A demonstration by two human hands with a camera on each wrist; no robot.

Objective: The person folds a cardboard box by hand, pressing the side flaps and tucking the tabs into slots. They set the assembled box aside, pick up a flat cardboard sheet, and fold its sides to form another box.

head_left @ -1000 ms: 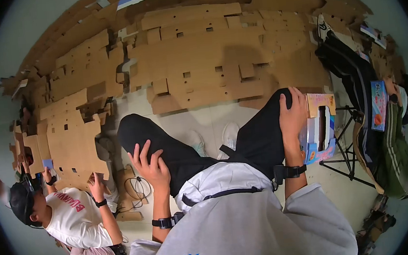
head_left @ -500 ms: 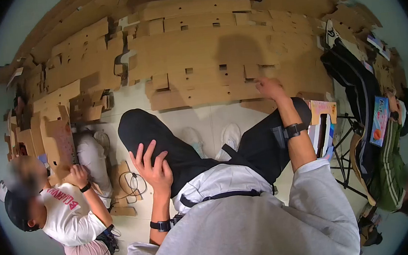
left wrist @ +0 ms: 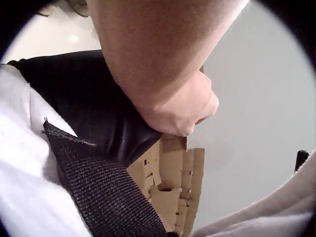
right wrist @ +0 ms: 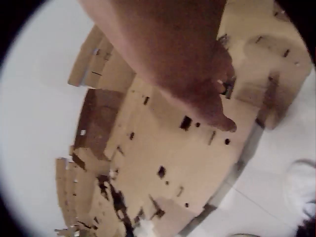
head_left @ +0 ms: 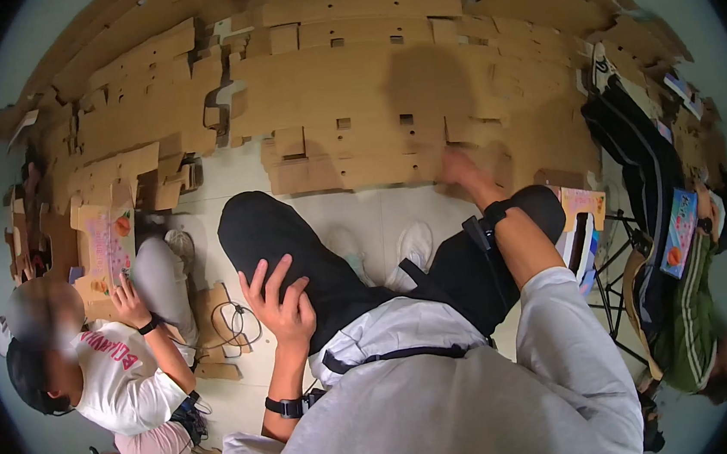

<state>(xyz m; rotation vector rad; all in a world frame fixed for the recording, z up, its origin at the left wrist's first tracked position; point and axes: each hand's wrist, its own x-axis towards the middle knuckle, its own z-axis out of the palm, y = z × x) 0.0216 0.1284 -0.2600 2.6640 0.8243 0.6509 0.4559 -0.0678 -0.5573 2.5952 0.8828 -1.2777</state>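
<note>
My left hand (head_left: 279, 302) rests on the thigh of my black trousers (head_left: 283, 247), fingers spread and relaxed, holding nothing. In the left wrist view the same hand (left wrist: 185, 106) shows from the side against the dark cloth. My right hand (head_left: 462, 169) is blurred and reaches forward past the right knee, over the near edge of a flattened cardboard sheet (head_left: 357, 154). From the right wrist, this hand (right wrist: 205, 98) overlaps the cardboard (right wrist: 163, 138), thumb extended and other fingers loosely bent, with nothing seen in it.
A colourful box (head_left: 582, 208) stands by my right knee, beside a black tripod (head_left: 616, 291). At left, a person in a white shirt (head_left: 129, 360) handles a printed carton (head_left: 110, 240). A cable (head_left: 234, 325) lies on the floor. Another person's legs (head_left: 633, 143) extend at right.
My right hand has left the right knee and swung forward and inward over the cardboard edge. My left hand stays on the thigh. The person at left has turned the carton to its printed side.
</note>
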